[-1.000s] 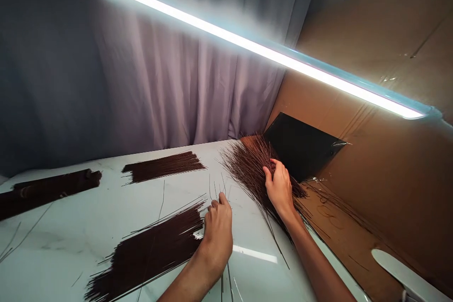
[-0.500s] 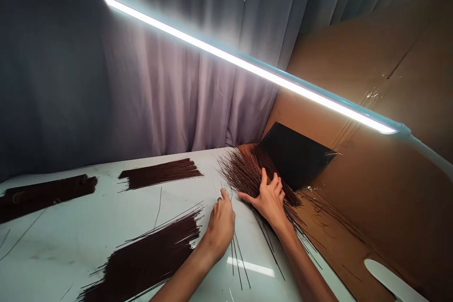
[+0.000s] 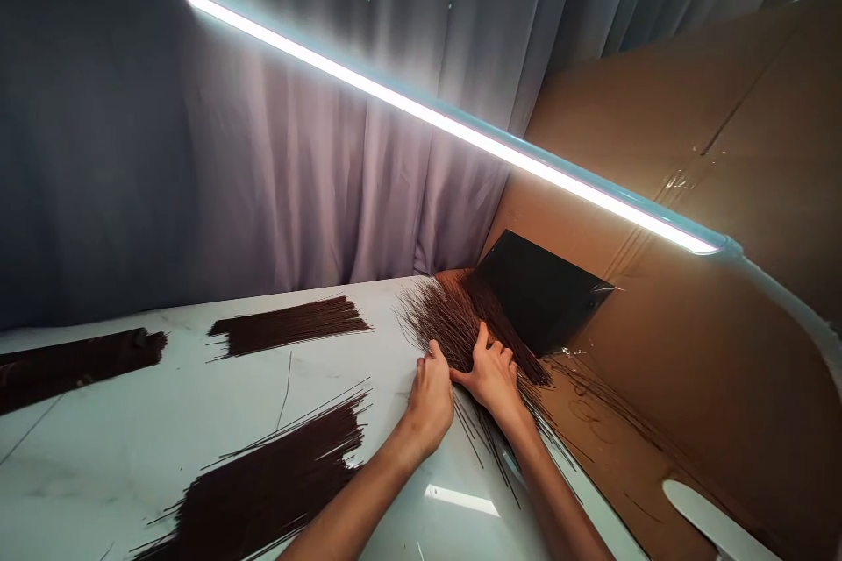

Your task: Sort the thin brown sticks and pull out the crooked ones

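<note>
A loose, fanned pile of thin dark-brown sticks [image 3: 438,316] lies at the table's right end. My left hand [image 3: 432,390] is at the pile's near left edge, fingers closed in a pinch around a few of these sticks, whose ends show below it; the fingertips are partly hidden. Spread over the near side of the pile is my right hand [image 3: 493,372], its thumb pointing left towards my left hand and its fingers lying on the sticks. Long stick ends poke out beneath both hands towards me.
Flat bundles of similar sticks lie on the white marbled table: a near bundle [image 3: 263,478], a back bundle [image 3: 289,326] and a left bundle [image 3: 79,359]. A black panel [image 3: 543,289] leans on the cardboard wall [image 3: 724,324]. A lit tube lamp [image 3: 447,118] hangs above.
My left hand has moved right and slightly away from me, up to the pile beside my right hand. The sticks below it have moved along. My right hand's fingers have drawn in slightly.
</note>
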The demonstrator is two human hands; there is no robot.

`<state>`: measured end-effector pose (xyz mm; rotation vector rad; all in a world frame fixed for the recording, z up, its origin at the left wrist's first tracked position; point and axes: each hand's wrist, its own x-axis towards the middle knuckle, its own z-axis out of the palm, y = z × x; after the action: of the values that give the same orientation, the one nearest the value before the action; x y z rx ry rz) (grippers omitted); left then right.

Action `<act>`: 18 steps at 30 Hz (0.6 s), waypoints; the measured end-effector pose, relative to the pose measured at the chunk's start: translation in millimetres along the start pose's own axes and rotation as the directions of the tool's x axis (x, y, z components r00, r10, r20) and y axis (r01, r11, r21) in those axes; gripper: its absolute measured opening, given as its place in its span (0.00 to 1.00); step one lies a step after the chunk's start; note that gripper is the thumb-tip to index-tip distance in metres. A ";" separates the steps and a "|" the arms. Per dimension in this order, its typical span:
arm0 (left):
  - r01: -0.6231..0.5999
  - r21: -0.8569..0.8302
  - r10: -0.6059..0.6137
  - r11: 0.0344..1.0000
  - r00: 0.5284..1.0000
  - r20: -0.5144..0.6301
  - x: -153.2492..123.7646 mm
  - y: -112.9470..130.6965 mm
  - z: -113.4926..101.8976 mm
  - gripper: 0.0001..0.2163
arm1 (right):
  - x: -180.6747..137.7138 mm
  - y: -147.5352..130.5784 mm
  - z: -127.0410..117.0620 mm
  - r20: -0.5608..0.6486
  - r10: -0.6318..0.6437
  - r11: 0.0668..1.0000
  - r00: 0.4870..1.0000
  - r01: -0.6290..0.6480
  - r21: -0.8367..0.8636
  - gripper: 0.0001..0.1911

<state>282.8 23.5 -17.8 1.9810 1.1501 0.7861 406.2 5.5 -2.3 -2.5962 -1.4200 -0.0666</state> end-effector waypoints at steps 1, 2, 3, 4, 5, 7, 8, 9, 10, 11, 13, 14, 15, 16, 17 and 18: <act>-0.005 -0.022 0.005 1.000 1.000 -0.003 1.5 -1.9 1.5 0.19 | 1.7 0.6 0.2 0.005 0.002 1.000 1.000 -0.002 0.005 0.58; -0.009 -0.046 0.009 0.999 1.000 -0.009 3.3 -4.1 2.6 0.18 | 3.1 1.1 0.2 0.010 0.002 1.000 1.000 -0.002 0.011 0.57; -0.011 -0.070 0.009 0.997 1.000 -0.016 5.2 -6.4 3.4 0.18 | 4.1 1.3 -0.2 0.013 0.002 1.000 1.000 -0.002 0.015 0.56; -0.010 -0.095 0.007 0.995 1.000 -0.025 7.3 -8.6 3.9 0.18 | 4.8 1.4 -0.9 0.017 0.001 1.000 1.000 -0.002 0.020 0.55; -0.005 -0.119 0.001 0.993 0.999 -0.036 9.5 -10.5 4.3 0.18 | 5.1 1.3 -1.7 0.020 0.002 1.000 1.000 -0.002 0.026 0.54; 0.015 -0.156 -0.024 0.988 0.998 -0.055 14.6 -12.4 5.2 0.17 | 4.8 0.4 -3.7 0.027 -0.005 0.999 1.000 0.004 0.040 0.51; 0.033 -0.169 -0.044 0.985 0.997 -0.065 17.3 -12.1 5.7 0.16 | 4.1 -0.3 -4.6 0.029 -0.014 0.999 0.999 0.012 0.050 0.49; 0.055 -0.180 -0.069 0.982 0.995 -0.074 20.0 -11.0 6.1 0.14 | 3.0 -1.4 -5.5 0.030 -0.025 0.998 0.999 0.023 0.062 0.47; 0.079 -0.188 -0.096 0.979 0.992 -0.082 22.7 -9.1 6.1 0.12 | 1.8 -2.8 -6.1 0.031 -0.035 0.997 0.999 0.033 0.073 0.45; 0.104 -0.195 -0.124 0.975 0.988 -0.090 25.2 -6.6 5.7 0.09 | 0.3 -4.5 -6.6 0.032 -0.044 0.996 0.999 0.042 0.085 0.42; 0.153 -0.209 -0.177 0.966 0.979 -0.102 29.3 -0.8 3.1 0.08 | -3.2 -8.7 -6.9 0.037 -0.057 0.993 0.998 0.053 0.106 0.36; 0.172 -0.217 -0.198 0.961 0.975 -0.105 30.9 1.9 1.0 0.10 | -5.0 -11.2 -6.9 0.043 -0.064 0.992 0.997 0.059 0.116 0.33; 0.187 -0.226 -0.215 0.956 0.971 -0.106 32.2 4.3 -1.5 0.12 | -6.8 -13.9 -6.7 0.049 -0.072 0.990 0.996 0.065 0.125 0.31; 0.199 -0.234 -0.228 0.952 0.968 -0.105 33.3 6.2 -4.2 0.15 | -8.5 -16.6 -6.4 0.054 -0.078 0.989 0.996 0.070 0.132 0.31; 0.208 -0.241 -0.238 0.948 0.966 -0.103 34.3 7.5 -6.9 0.19 | -10.2 -19.3 -6.0 0.058 -0.081 0.988 0.995 0.073 0.136 0.32; 0.214 -0.248 -0.245 0.945 0.964 -0.100 35.4 8.1 -9.3 0.21 | -11.8 -21.8 -5.5 0.061 -0.080 0.988 0.995 0.071 0.136 0.33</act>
<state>294.2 54.8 -0.5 1.5873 1.2735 0.8928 381.7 6.1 4.6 -2.4581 -1.4904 0.1027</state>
